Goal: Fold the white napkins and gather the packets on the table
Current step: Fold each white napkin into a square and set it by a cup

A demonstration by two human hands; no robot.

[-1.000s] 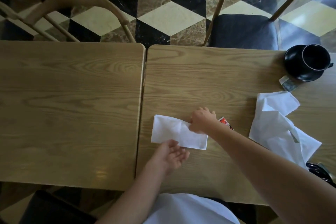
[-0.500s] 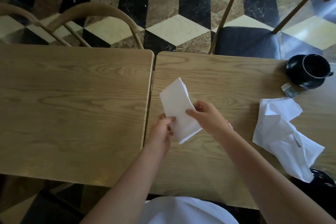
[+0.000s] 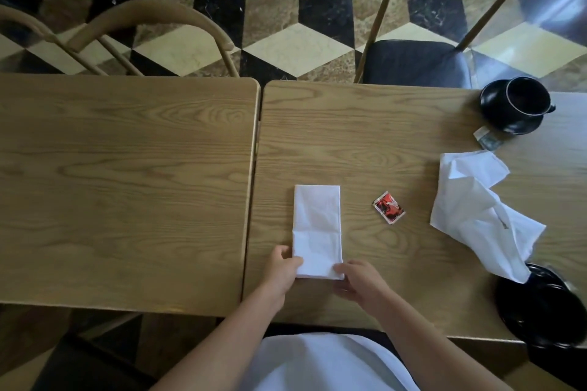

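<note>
Napkin (image 3: 317, 232), folded into a long narrow rectangle, is lying flat on the right-hand tabletop (image 3: 381, 136), close to the seam with the neighbouring table, long axis running 12 to 6 o'clock. Left hand (image 3: 282, 270) is pinching the near left corner, thumb on top of the cloth; right hand (image 3: 359, 282) is gripping the near right corner in the same manner. Both hands are thus grasping the napkin's 6 o'clock edge. Judgement: the fold of this first napkin is in hand, with one more fold likely pending. A crease is crossing the strip in its nearer half. Next move, as judged: lifting the near edge and carrying it toward 12 o'clock to meet the far edge, keeping corners aligned, then pressing flat. Second napkin (image 3: 476, 209) is lying crumpled and unfolded at 3 o'clock, its lower tip touching or overhanging a black dish (image 3: 540, 308). Red packet (image 3: 388, 207) is sitting between the two napkins, apart from both. Another small packet (image 3: 487, 140) is resting just beside the saucer of the black cup (image 3: 524, 101) at about 2 o'clock. Packets not yet gathered.
</note>
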